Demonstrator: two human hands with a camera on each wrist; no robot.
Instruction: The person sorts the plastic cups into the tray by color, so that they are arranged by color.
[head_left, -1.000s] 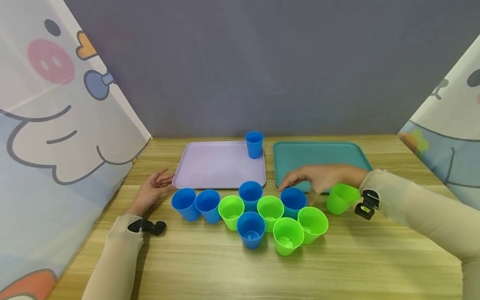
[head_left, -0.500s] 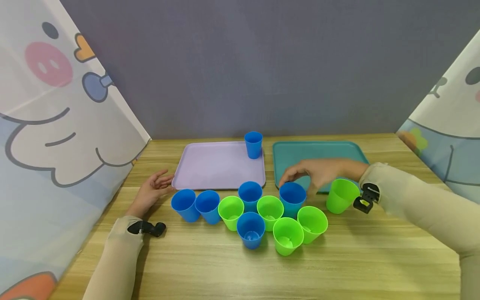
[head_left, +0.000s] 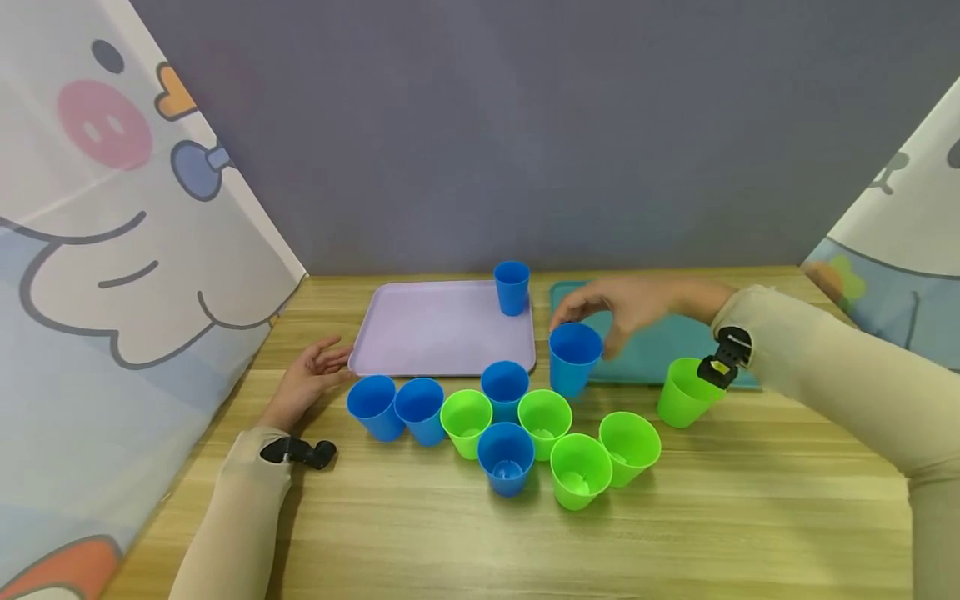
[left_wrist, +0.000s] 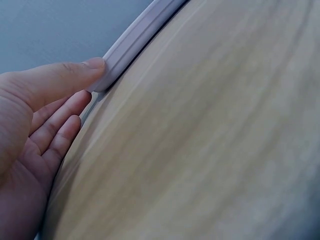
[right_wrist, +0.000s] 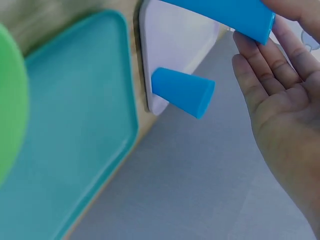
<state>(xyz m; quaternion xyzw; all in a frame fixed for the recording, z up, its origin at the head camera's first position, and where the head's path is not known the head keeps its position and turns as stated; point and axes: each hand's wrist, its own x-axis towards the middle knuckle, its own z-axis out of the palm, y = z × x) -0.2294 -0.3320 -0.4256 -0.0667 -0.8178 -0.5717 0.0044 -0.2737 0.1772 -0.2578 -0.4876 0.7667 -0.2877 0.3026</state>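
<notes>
My right hand (head_left: 637, 307) grips a blue cup (head_left: 573, 367) near its rim, thumb on one side and fingers on the other. That cup is upright, raised above the table near the gap between the two trays. In the right wrist view the same blue cup (right_wrist: 230, 15) shows between thumb and fingers. My left hand (head_left: 306, 379) lies at the left side of the lilac tray (head_left: 427, 333), its thumb touching the tray's corner (left_wrist: 112, 70) in the left wrist view, fingers loosely bent. Another blue cup (head_left: 512, 289) stands on that tray's back right corner.
Blue cups (head_left: 375, 408) and green cups (head_left: 581, 471) stand grouped in front of the trays. A single green cup (head_left: 686, 393) stands beneath my right wrist. The teal tray (head_left: 660, 350) lies at the right, and a grey wall (head_left: 525, 133) rises behind.
My right hand has taken hold of a blue cup from the group, lifted it and moved it slightly left and toward the trays. The left hand has stayed put.
</notes>
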